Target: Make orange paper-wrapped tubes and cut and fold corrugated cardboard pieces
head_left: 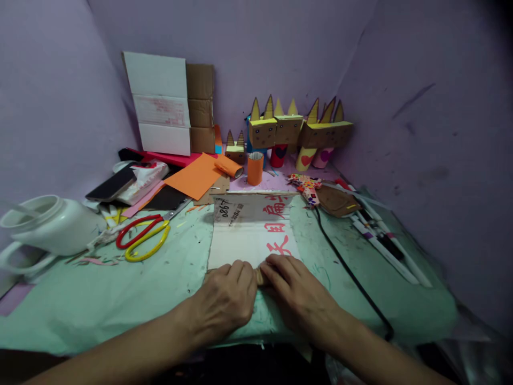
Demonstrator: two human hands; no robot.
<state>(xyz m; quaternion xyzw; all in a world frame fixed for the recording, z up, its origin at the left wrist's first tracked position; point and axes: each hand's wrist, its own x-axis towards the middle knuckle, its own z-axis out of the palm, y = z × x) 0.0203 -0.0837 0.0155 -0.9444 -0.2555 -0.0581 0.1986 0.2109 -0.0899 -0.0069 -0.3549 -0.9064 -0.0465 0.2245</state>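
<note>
A white cardboard sheet [240, 240] with red characters and black print lies on the green-covered table in front of me. Its near edge is bent up, showing brown, between my hands. My left hand [230, 294] has its fingers curled over this edge on the left. Close beside it, my right hand [296, 291] pinches the same edge on the right, fingers bent. The thumbs and the underside of the fold are mostly hidden.
Red-and-yellow scissors [148, 235] and a white pitcher [60, 227] stand left. Orange paper [196, 174], an orange tube [255, 169] and cardboard figures [288, 131] are behind. A glue gun [308, 187] with black cord and several pens [380, 240] lie right.
</note>
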